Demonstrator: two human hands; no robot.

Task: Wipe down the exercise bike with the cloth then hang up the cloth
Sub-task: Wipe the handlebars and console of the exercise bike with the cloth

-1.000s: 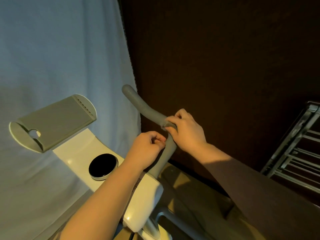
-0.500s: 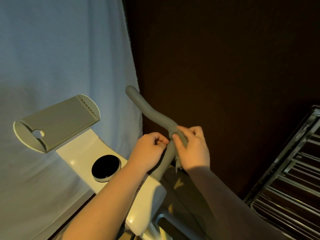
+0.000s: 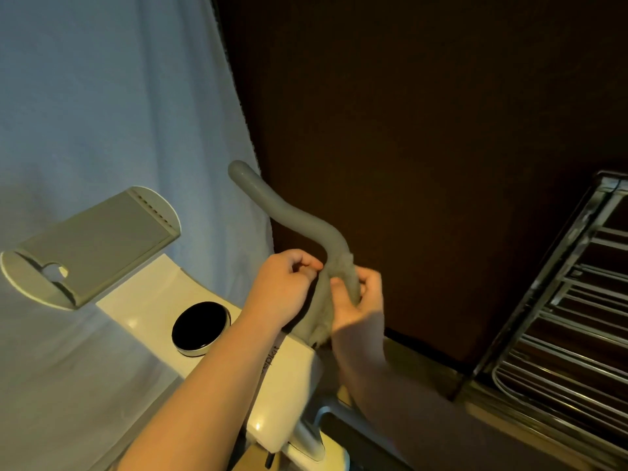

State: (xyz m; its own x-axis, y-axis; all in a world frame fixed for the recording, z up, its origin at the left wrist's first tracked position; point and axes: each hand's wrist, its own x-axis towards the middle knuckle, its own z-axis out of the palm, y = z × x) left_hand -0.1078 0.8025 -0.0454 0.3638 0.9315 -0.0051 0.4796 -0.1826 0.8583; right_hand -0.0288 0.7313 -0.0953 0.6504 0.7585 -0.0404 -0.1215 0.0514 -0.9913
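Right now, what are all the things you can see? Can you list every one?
handlebar: one, grey, curving up from the bike's middle
cloth: one, grey, wrapped on the handlebar's lower part
bike body: one, cream white, bottom centre
round display: one, black, on the bike body
tablet holder: one, grey, left
curtain: one, pale blue, left background
drying rack: one, metal, right
left hand: one, pinching the cloth
right hand: one, gripping the cloth
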